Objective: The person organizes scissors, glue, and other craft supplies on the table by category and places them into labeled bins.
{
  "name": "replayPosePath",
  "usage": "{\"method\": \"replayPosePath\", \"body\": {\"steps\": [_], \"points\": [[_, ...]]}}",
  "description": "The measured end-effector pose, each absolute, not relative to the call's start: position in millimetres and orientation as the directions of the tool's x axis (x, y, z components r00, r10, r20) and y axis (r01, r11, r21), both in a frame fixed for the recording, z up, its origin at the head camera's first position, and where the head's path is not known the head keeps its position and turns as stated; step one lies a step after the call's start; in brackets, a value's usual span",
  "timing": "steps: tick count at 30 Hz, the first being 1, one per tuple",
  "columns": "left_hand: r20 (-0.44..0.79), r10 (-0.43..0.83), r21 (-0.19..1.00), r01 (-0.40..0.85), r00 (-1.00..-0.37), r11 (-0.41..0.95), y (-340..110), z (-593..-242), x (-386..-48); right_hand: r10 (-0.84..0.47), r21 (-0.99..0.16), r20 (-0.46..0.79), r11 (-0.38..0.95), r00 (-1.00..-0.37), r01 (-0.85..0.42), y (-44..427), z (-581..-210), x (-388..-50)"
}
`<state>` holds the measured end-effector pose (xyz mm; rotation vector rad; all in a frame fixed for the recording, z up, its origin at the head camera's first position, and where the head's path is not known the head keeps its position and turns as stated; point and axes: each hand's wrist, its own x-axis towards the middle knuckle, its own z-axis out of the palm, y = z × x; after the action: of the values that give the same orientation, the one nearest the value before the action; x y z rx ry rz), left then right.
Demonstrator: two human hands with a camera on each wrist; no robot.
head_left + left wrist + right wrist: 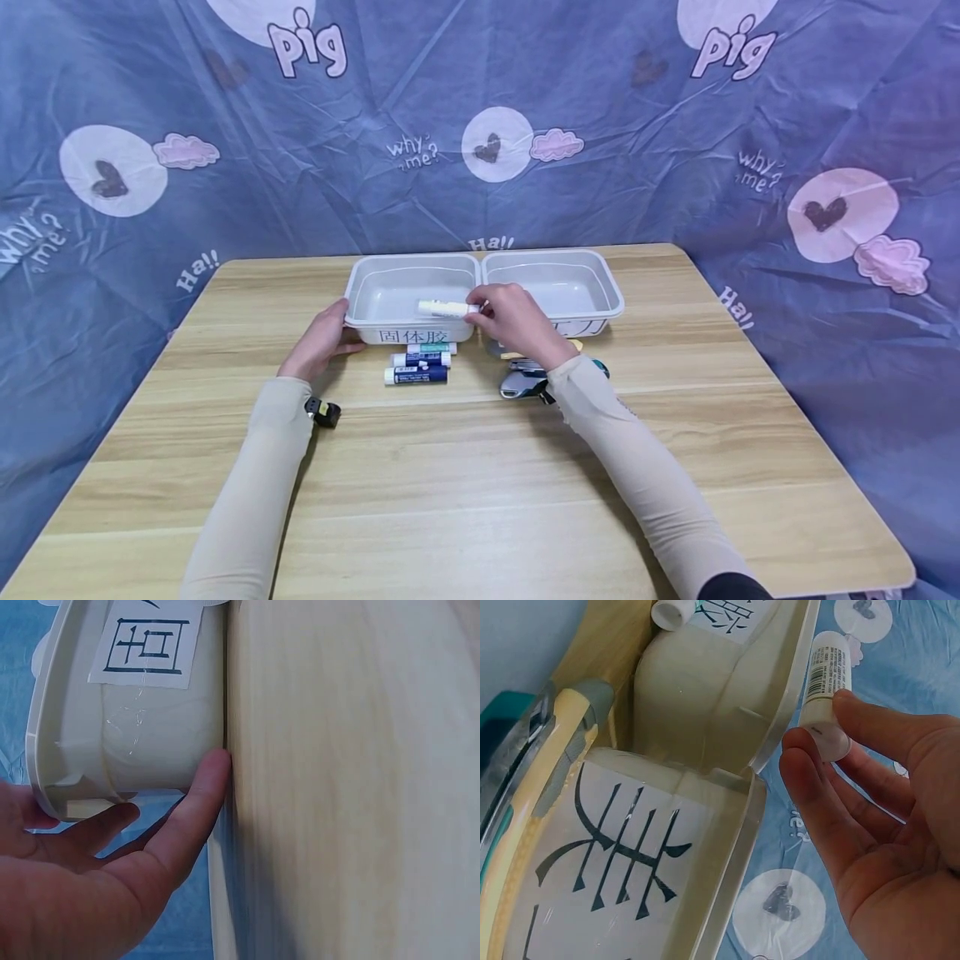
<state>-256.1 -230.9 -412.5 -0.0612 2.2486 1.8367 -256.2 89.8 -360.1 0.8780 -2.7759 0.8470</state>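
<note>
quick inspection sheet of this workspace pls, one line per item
surface: wood-grain table
job's things: left bin and right bin side by side, labelled in front; white tube held over the left bin; three more tubes lying before it; knife-like tools before the right bin, partly hidden by the right arm
clutter: nothing seen
grippers: left hand touches the left bin's outer end; right hand pinches the white tube
cables: nothing seen
surroundings: blue printed cloth behind and on both sides
</note>
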Motion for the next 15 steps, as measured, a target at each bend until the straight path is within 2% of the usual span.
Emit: {"method": "replayPosePath", "body": {"steps": [15], "points": [[-0.231, 0.109, 0.957, -0.206, -0.967, 0.202, -230.2, -410.6, -255.8, -0.452, -0.500, 0.248, 0.698, -0.857, -0.513, 91.2, -362.2, -259.2]]}}
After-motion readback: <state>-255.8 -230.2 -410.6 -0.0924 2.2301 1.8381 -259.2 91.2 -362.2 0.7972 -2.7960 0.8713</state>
